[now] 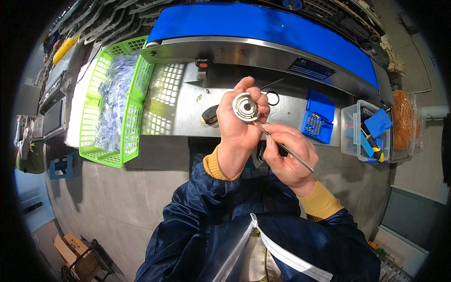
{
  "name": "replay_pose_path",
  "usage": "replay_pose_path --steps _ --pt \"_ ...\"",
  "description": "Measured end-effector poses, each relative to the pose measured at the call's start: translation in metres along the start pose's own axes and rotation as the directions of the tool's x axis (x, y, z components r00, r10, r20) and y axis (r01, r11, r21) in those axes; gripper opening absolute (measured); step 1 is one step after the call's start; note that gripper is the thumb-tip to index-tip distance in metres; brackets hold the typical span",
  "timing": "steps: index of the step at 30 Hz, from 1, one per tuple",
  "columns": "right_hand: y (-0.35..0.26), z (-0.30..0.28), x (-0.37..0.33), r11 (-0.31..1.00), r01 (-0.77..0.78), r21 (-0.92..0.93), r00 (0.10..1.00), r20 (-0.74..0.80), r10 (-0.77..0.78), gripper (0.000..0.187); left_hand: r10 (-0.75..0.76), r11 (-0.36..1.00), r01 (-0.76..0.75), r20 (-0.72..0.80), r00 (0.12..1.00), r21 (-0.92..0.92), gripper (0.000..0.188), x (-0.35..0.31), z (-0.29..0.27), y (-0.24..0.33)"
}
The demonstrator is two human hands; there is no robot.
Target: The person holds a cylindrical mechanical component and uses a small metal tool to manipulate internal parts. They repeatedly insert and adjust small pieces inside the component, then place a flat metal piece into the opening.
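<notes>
My left hand (242,117) is closed round a round metal part (245,107) with concentric rings and a dark centre, its ringed face turned up. Pinched in the fingers of my right hand (292,155) is a thin metal rod-like tool (297,157). Its tip meets the lower edge of the round part, close to my left fingers; whether it touches the part I cannot tell. On the metal bench behind my hands lie a black-and-yellow handle (209,114), partly hidden by my left hand, and a black ring (273,97).
A blue conveyor belt (263,23) on a steel frame runs across the back. At left stands a green basket (134,101) of small clear packets. To the right are an open blue bit case (319,117) and a clear plastic bin (350,134) of tools.
</notes>
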State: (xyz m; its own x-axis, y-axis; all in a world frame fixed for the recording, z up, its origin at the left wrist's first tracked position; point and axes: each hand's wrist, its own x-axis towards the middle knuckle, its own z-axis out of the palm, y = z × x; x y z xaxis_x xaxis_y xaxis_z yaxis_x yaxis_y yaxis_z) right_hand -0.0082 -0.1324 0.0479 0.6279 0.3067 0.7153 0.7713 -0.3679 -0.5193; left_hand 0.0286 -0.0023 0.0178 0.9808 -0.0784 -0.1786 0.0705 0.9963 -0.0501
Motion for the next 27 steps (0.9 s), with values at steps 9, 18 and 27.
replay_pose_path --steps 9,18,27 --pt "0.012 -0.019 -0.011 0.894 -0.333 0.299 0.921 -0.101 0.377 0.016 0.004 0.999 -0.003 0.007 1.0 -0.048 0.025 0.0 -0.005 0.016" --pt "0.054 0.029 -0.057 0.698 -0.635 0.332 0.754 0.069 0.653 0.011 0.006 0.994 -0.008 -0.017 1.0 -0.105 0.024 -0.006 -0.021 0.043" --pt "0.063 0.037 -0.058 0.677 -0.682 0.275 0.723 0.113 0.682 0.012 -0.011 0.993 0.005 -0.046 0.999 -0.12 0.024 -0.007 -0.025 0.04"
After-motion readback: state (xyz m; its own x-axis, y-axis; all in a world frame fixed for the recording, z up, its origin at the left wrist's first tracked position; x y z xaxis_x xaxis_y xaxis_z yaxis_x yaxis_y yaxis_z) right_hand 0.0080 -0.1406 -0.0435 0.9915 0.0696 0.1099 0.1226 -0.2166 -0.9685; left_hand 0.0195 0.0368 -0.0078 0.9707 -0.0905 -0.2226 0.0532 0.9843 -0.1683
